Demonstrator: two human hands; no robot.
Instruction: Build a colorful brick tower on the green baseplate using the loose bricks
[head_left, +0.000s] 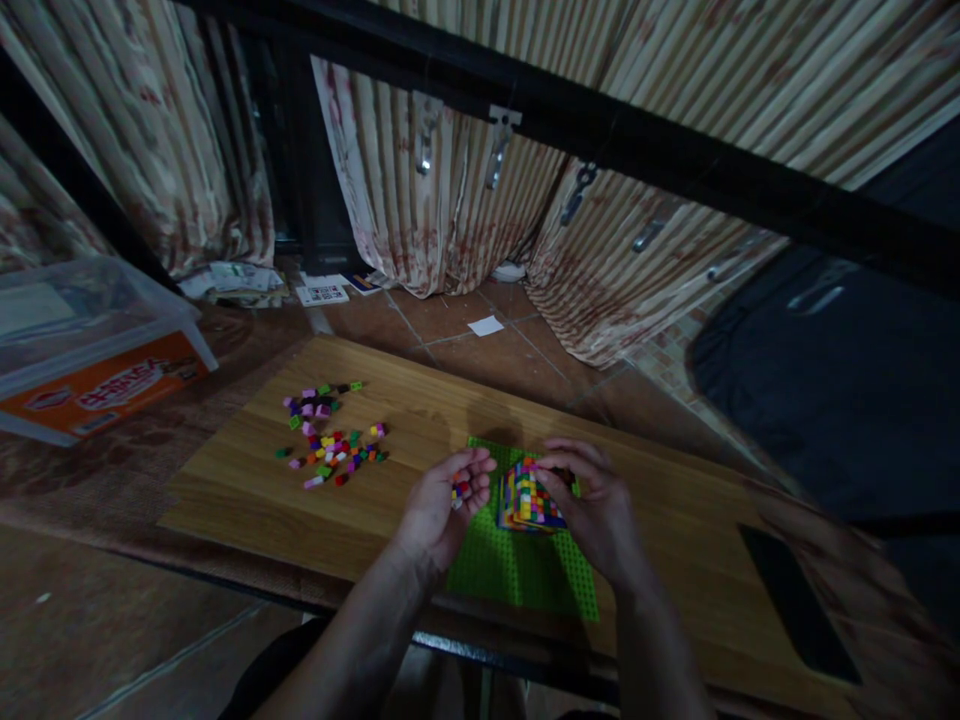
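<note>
On the left of the wooden table (240,490), loose toy bricks (328,442) lie scattered. To their right, the left hand (435,505) is palm up, half open, cupping a few small bricks (460,490); tipping that palm could spill them. Just right of it, the brick stack (529,505) stands on the green baseplate (517,580). The right hand (600,500) touches its top, thumb and fingers nearly together; whether they grip a brick I cannot tell. Pressing off-centre there could probably skew or loosen the upper bricks.
</note>
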